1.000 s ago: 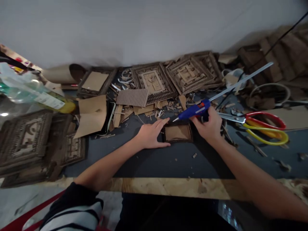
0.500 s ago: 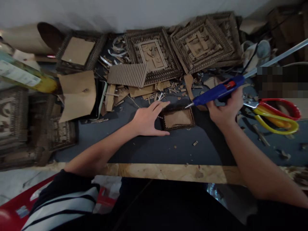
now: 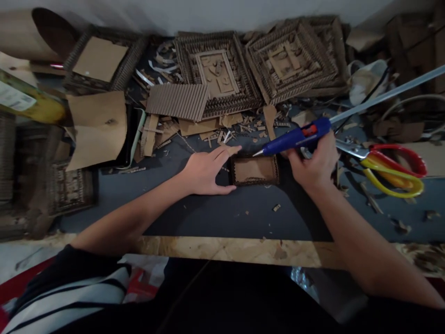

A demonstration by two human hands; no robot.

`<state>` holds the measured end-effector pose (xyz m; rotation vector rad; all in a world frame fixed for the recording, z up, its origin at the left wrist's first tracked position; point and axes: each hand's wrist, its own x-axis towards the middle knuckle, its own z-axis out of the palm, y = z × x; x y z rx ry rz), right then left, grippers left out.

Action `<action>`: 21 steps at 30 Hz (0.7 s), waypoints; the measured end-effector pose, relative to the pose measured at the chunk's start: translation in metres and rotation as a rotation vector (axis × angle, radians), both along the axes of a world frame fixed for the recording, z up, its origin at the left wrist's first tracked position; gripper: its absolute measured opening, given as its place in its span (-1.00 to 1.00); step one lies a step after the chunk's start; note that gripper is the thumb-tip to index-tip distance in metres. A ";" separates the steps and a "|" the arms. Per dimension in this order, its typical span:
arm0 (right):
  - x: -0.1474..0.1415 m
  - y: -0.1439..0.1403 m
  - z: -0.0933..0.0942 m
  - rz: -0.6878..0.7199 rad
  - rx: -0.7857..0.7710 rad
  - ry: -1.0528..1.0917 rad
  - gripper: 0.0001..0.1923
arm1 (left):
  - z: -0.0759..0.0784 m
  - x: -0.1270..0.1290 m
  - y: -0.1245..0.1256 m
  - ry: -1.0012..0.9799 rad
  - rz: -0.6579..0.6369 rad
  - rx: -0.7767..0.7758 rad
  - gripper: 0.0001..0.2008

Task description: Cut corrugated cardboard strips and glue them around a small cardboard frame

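Note:
My right hand (image 3: 318, 164) is wrapped round the grip of a blue glue gun (image 3: 295, 138), a long translucent glue stick (image 3: 385, 96) running out of its back. The gun's metal nozzle points left, at the far rim of a small rectangular cardboard tray (image 3: 255, 169) with corrugated walls; whether it touches cannot be made out. Left of the tray lies my left hand (image 3: 205, 171), thumb and fingers spread around its two left corners. Whether they press on it is unclear.
Red-and-yellow-handled scissors (image 3: 392, 169) lie to the right. Behind are corrugated frames (image 3: 217, 74), a ridged cardboard sheet (image 3: 177, 101) and scraps. A flat cardboard piece (image 3: 97, 125) and a bottle (image 3: 33, 99) stand left. The table's wooden edge (image 3: 225, 248) runs along the front.
The nozzle has moved left along the tray's far rim, and my right hand has gone with it. The whole view has also shifted slightly. My left hand keeps its place by the tray.

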<state>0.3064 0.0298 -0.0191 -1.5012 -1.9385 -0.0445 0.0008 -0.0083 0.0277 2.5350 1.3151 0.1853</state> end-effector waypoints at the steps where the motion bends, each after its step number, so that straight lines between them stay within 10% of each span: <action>1: -0.001 0.001 0.001 0.000 -0.027 0.012 -0.37 | 0.001 0.002 -0.001 0.019 0.032 0.012 -0.06; 12: -0.025 0.002 0.015 0.042 -0.165 0.114 -0.58 | 0.001 0.011 -0.002 0.020 0.150 0.039 -0.21; 21: -0.028 -0.010 0.014 0.094 -0.140 0.134 -0.59 | -0.008 0.011 0.007 -0.175 0.300 0.007 0.17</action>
